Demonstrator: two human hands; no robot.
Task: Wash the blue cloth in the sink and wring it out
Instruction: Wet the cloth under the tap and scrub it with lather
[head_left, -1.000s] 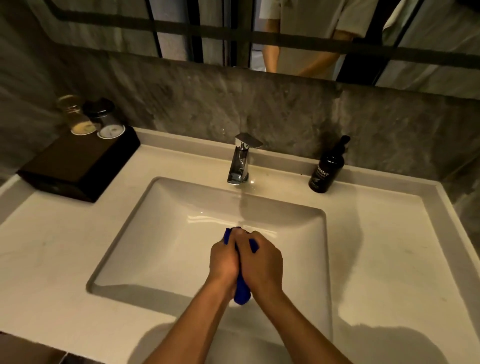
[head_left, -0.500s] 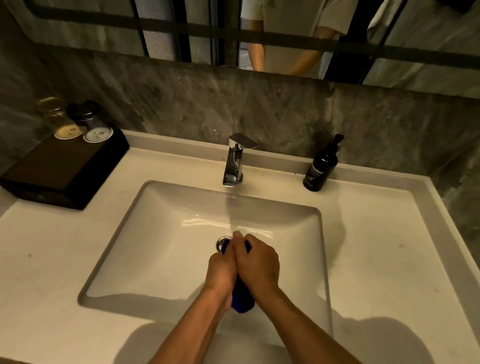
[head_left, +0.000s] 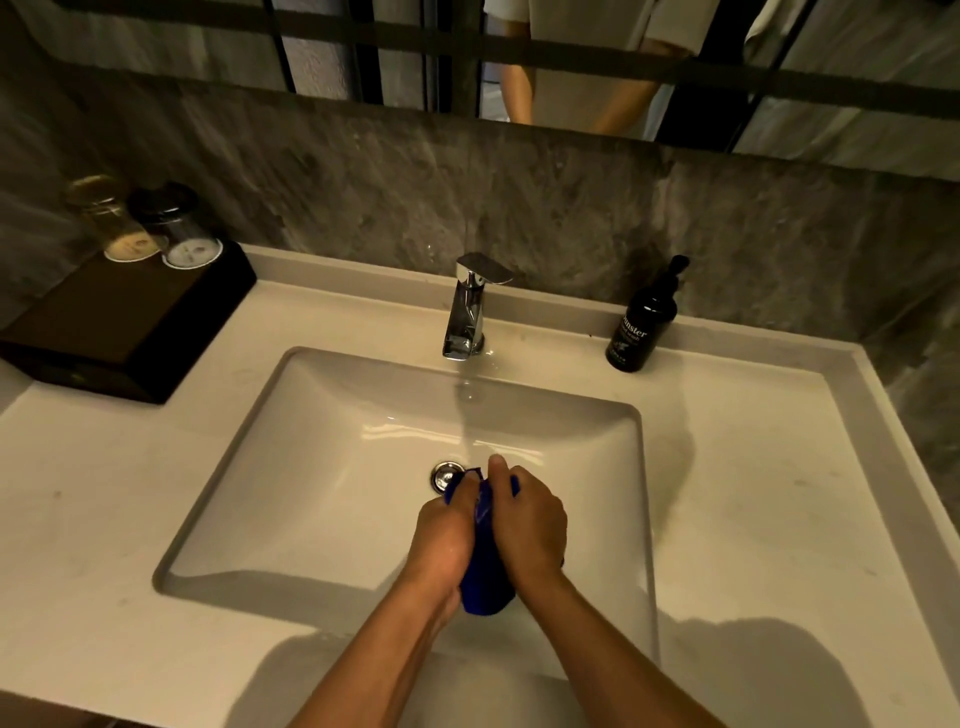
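A pale stone surface (head_left: 156, 509) under dim light carries a sunken sink (head_left: 322, 447). Over the basin, toward its front edge, the left hand (head_left: 444, 540) and right hand (head_left: 527, 525) clamp the blue cloth (head_left: 485, 587), rolled into a tight rope between them. Since a second ago the hands have drawn nearer the front, uncovering the drain (head_left: 445, 474); the faucet (head_left: 470, 312) seems to run. Wringing looks underway.

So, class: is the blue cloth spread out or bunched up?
Bunched up: the blue cloth is a tight roll squeezed between left hand and right hand.
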